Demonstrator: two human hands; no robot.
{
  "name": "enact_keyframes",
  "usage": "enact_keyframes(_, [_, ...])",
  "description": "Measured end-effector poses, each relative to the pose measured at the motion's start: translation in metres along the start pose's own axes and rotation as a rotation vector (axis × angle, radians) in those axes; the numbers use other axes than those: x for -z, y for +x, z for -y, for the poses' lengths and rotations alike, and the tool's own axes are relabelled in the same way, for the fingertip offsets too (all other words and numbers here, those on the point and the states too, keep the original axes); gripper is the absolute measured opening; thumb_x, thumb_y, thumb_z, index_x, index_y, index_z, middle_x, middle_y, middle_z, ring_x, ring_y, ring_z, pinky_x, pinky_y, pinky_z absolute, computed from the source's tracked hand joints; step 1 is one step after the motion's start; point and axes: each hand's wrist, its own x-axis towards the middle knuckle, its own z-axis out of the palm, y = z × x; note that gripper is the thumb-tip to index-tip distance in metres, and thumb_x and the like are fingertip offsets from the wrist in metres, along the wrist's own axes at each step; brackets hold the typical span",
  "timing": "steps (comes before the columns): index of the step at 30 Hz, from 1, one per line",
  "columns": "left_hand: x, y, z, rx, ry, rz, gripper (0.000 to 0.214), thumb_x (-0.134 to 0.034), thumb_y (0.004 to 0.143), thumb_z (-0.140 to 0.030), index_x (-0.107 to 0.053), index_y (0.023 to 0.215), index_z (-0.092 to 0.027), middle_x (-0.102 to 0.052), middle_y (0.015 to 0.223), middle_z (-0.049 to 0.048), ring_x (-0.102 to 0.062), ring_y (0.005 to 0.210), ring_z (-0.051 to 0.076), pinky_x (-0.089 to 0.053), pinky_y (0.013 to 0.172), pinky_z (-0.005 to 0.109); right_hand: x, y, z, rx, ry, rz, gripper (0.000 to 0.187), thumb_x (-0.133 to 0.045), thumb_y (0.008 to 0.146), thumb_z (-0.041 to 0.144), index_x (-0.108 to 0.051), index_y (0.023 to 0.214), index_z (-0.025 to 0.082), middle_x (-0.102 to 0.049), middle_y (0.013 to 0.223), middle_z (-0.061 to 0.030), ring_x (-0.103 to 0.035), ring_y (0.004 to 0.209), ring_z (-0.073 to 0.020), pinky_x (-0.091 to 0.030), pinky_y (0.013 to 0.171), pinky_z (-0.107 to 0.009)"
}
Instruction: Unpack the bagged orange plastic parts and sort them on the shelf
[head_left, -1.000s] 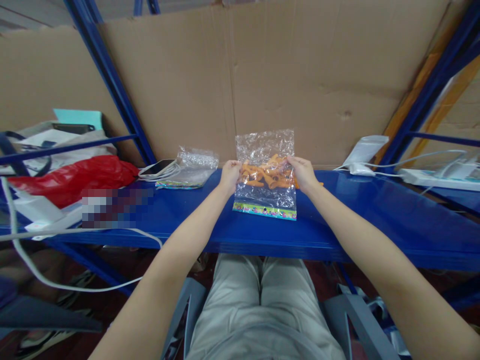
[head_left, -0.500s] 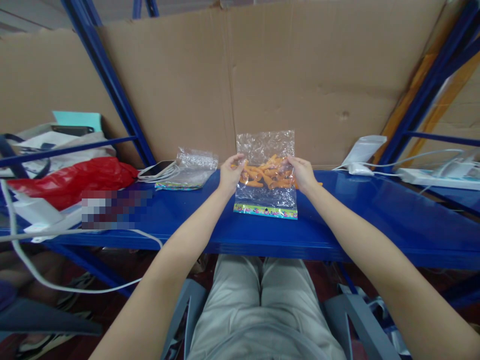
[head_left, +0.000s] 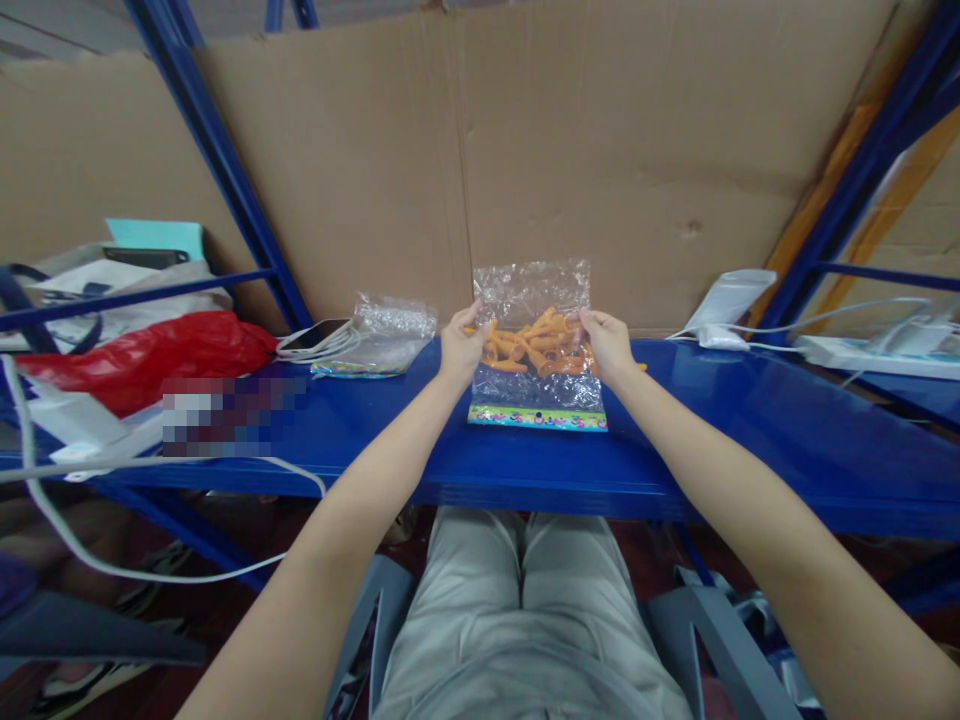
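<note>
Pinching a clear bag (head_left: pixel 534 392) by opposite edges: my left hand (head_left: pixel 460 346), my right hand (head_left: pixel 607 343). Location: over the blue table (head_left: pixel 525 462), orange pieces (head_left: pixel 549 342) showing through. Best handling, I judge: light, even pull.

Workshop or storeroom bench position

Site appears to be a workshop or storeroom. Evidence: blue painted-metal shelf (head_left: pixel 750 430) used as worktop, slanting blue metal rack post (head_left: pixel 225 180), tall brown cardboard sheet (head_left: pixel 637 150) as backing.
</note>
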Motion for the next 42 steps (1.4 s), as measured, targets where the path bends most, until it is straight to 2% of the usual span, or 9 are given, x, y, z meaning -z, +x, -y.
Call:
enact_keyframes(7, [-0.004,-0.011,-0.021,0.096,0.021,-0.033,0.028,-0.068,0.082,-0.017,-0.077,0.109,-0.019,-0.073,0.096,0.0064,-0.051,0.043,0.001,-0.036,0.033,0.012,-0.002,-0.002,0.002,0.023,-0.046,-0.051,0.031,-0.066,0.085,0.046,-0.063,0.066,0.021,-0.05,0.047,0.0047,-0.051,0.05,-0.0131,-0.045,0.059,-0.028])
enact_keyframes(10, [-0.005,-0.013,-0.026,0.098,0.016,-0.048,0.023,-0.067,0.082,-0.014,-0.078,0.102,-0.019,-0.072,0.106,0.0066,-0.049,0.041,-0.001,-0.036,0.034,0.013,-0.002,-0.003,0.004,0.012,-0.036,-0.053,0.03,-0.067,0.085,0.043,-0.062,0.066,0.021,-0.051,0.048,0.0043,-0.052,0.05,-0.013,-0.046,0.061,-0.028])
enact_keyframes(18, [-0.005,-0.011,-0.026,0.104,-0.064,-0.005,0.035,-0.067,0.082,-0.012,-0.075,0.114,-0.026,-0.065,0.129,0.008,-0.059,0.051,0.004,-0.048,0.041,0.018,-0.001,0.0,0.002,0.014,-0.021,-0.077,0.029,-0.067,0.084,0.043,-0.058,0.065,0.022,-0.052,0.049,0.0049,-0.053,0.048,-0.0128,-0.047,0.057,-0.028])
enact_keyframes(23, [-0.007,-0.01,-0.027,0.137,-0.077,0.025,0.041,-0.061,0.084,-0.009,-0.072,0.121,-0.023,-0.067,0.123,0.0103,-0.059,0.051,0.006,-0.048,0.041,0.019,0.0,0.004,-0.002,-0.007,0.03,-0.111,0.009,-0.063,0.083,0.028,-0.056,0.084,0.023,-0.06,0.064,0.0044,-0.054,0.05,-0.0126,-0.048,0.056,-0.028])
enact_keyframes(26, [-0.007,-0.012,-0.031,0.166,-0.082,0.055,0.05,-0.058,0.083,-0.005,-0.068,0.127,-0.025,-0.067,0.126,0.0089,-0.059,0.052,0.006,-0.046,0.04,0.018,0.001,0.006,-0.004,0.023,0.046,-0.13,0.023,-0.063,0.078,0.02,-0.05,0.095,0.026,-0.063,0.079,0.0052,-0.057,0.055,-0.0116,-0.05,0.057,-0.027])
enact_keyframes(29, [-0.007,-0.016,-0.038,0.176,-0.1,0.106,0.059,-0.058,0.079,-0.002,-0.066,0.13,-0.03,-0.062,0.138,0.0064,-0.059,0.053,0.004,-0.045,0.042,0.016,0.002,0.006,-0.003,0.056,0.037,-0.12,0.023,-0.061,0.074,0.015,-0.048,0.089,0.026,-0.063,0.085,0.0046,-0.058,0.058,-0.0103,-0.051,0.058,-0.026])
enact_keyframes(33, [-0.008,-0.021,-0.046,0.202,-0.104,0.164,0.066,-0.055,0.076,0.0,-0.064,0.132,-0.034,-0.061,0.14,0.006,-0.059,0.052,0.003,-0.043,0.041,0.016,0.003,0.003,0.003,0.035,0.038,-0.038,0.016,-0.059,0.07,0.015,-0.06,0.084,0.023,-0.067,0.091,0.0023,-0.061,0.058,-0.0103,-0.052,0.062,-0.029])
enact_keyframes(38, [-0.008,-0.021,-0.043,0.251,-0.091,0.217,0.073,-0.057,0.07,0.001,-0.062,0.135,-0.03,-0.069,0.127,0.0084,-0.06,0.05,0.005,-0.045,0.043,0.018,0.004,0.003,0.006,-0.001,0.028,0.02,0.033,-0.059,0.071,0.019,-0.072,0.101,0.024,-0.071,0.104,-0.0015,-0.066,0.064,-0.0122,-0.055,0.067,-0.031])
enact_keyframes(42, [-0.009,-0.02,-0.039,0.186,-0.078,0.158,0.069,-0.06,0.073,-0.001,-0.061,0.136,-0.029,-0.068,0.127,0.0091,-0.063,0.056,0.008,-0.047,0.042,0.018,0.003,0.006,0.004,-0.028,0.038,-0.015,0.041,-0.059,0.069,0.018,-0.072,0.107,0.024,-0.073,0.102,-0.0015,-0.063,0.062,-0.0117,-0.055,0.061,-0.03])
